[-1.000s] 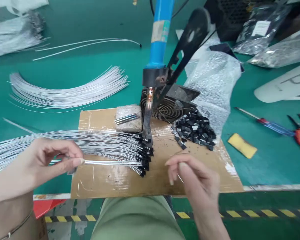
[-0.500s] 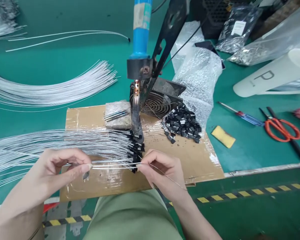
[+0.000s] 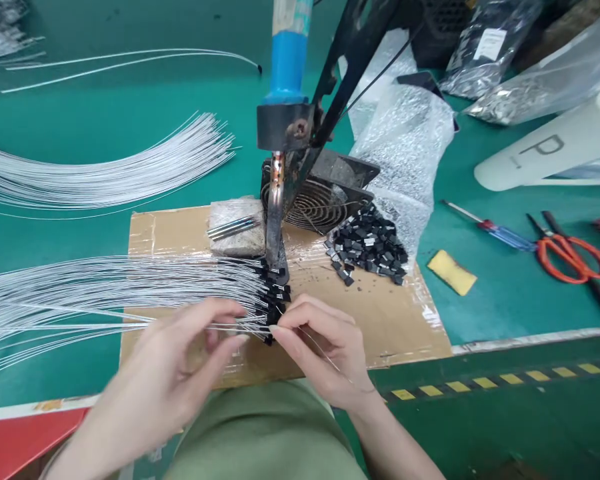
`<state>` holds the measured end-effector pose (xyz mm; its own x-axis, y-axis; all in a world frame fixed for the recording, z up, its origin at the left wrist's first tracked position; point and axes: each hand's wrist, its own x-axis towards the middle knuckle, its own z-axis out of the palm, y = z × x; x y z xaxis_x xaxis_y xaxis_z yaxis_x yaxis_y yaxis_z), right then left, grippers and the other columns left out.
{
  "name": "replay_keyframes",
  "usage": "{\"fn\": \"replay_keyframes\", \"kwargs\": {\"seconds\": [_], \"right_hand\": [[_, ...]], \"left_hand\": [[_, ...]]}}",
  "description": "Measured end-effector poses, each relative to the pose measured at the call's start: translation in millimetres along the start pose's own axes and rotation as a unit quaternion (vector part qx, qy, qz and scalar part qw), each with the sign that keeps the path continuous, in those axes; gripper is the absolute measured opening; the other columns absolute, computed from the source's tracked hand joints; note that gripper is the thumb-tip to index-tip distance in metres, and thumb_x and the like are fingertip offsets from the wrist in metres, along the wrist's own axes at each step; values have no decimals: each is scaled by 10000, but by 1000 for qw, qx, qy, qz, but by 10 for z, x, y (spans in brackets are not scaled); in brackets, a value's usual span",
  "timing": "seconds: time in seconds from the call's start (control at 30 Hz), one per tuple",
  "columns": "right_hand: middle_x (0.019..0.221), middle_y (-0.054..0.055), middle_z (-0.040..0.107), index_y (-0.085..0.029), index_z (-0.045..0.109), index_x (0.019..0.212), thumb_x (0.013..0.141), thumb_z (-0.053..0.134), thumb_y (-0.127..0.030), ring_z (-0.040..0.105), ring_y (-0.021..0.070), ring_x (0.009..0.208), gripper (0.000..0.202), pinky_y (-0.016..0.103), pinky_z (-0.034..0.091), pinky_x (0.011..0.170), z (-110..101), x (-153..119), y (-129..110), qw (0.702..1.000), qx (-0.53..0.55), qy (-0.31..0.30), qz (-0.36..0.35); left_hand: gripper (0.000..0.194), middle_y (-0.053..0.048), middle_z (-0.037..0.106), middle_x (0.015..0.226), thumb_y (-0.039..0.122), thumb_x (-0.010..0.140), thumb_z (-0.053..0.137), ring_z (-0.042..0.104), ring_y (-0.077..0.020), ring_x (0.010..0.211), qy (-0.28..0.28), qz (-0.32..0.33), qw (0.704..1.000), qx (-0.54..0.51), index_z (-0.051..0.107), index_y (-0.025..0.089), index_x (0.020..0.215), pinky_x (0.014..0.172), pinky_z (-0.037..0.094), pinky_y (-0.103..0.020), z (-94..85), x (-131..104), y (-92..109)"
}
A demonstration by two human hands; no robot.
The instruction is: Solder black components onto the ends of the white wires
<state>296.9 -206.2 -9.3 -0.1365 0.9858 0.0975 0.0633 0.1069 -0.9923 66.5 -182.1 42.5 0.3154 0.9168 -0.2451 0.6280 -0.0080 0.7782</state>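
My right hand (image 3: 327,350) is closed in a pinch on the ends of white wires (image 3: 255,328). A thin strand like solder wire (image 3: 323,348) runs through its fingers and across the palm. My left hand (image 3: 185,357) reaches over the same wires, thumb and forefinger apart, with the wires passing between them. Behind both hands lies a bundle of white wires (image 3: 190,273) tipped with black connectors (image 3: 275,297). Over the connectors a soldering iron (image 3: 276,193) with a blue handle points downward. Cardboard (image 3: 380,327) lies beneath.
A fan (image 3: 317,200) sits behind the iron, near a pile of loose black connectors (image 3: 370,243). To the right are a yellow sponge (image 3: 453,272), a screwdriver (image 3: 495,230), scissors (image 3: 573,257) and a white cup (image 3: 545,147). Another wire bundle (image 3: 130,177) lies at left.
My left hand has slid right along the wires, and its thumb and forefinger have parted. My right hand keeps its pinch in nearly the same place. The view has shifted slightly.
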Motion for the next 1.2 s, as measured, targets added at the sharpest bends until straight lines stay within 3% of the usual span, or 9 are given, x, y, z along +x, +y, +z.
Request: {"fn": "replay_keyframes", "kwargs": {"seconds": [0.1,0.2,0.37,0.5,0.63,0.97,1.2], "right_hand": [[743,4,615,-214,692,840,979,672,-191,531,148,637,142,290,410,555,-3,-17,17,1000,-15,5,-3],[749,6,623,-214,710,851,980,681,-203,557,149,646,132,286,430,564,-10,-36,42,1000,-6,18,-7],[762,10,651,-215,783,889,1029,640,-340,590,129,551,236,267,480,496,-3,-47,80,983,123,117,64],[828,78,739,-192,841,1032,1076,419,-573,696,192,635,570,326,609,549,-10,-6,87,946,275,139,104],[769,59,730,-199,857,933,1082,503,-475,676,153,600,473,271,584,540,32,9,98,945,266,143,126],[803,22,724,-250,874,946,995,701,-245,656,90,593,180,186,604,546,151,49,20,961,233,106,106],[814,10,735,-261,875,949,934,788,-236,644,72,580,92,155,588,513,207,36,65,937,306,104,130]], "left_hand": [[171,-29,773,918,398,1003,598,690,-225,806,-39,5,999,-2,736,348,1090,704,527,-329,240,30,115],[211,-13,696,751,432,1016,574,610,-198,681,-55,-27,996,-67,712,305,919,596,456,-315,349,90,157],[231,4,604,660,429,965,658,481,-154,560,5,-63,986,-156,692,262,809,506,354,-294,387,167,158],[213,-9,627,671,440,929,711,496,-154,558,36,-83,979,-181,715,266,806,492,329,-294,401,199,153],[200,-15,645,661,439,900,739,512,-162,544,46,-95,976,-189,723,275,786,479,320,-298,397,210,168],[225,-8,626,651,392,934,727,518,-142,569,35,-87,973,-213,719,230,778,496,318,-279,394,207,180],[181,5,649,671,298,921,732,518,-113,602,83,-111,961,-240,723,199,769,537,309,-264,434,175,331]]}}
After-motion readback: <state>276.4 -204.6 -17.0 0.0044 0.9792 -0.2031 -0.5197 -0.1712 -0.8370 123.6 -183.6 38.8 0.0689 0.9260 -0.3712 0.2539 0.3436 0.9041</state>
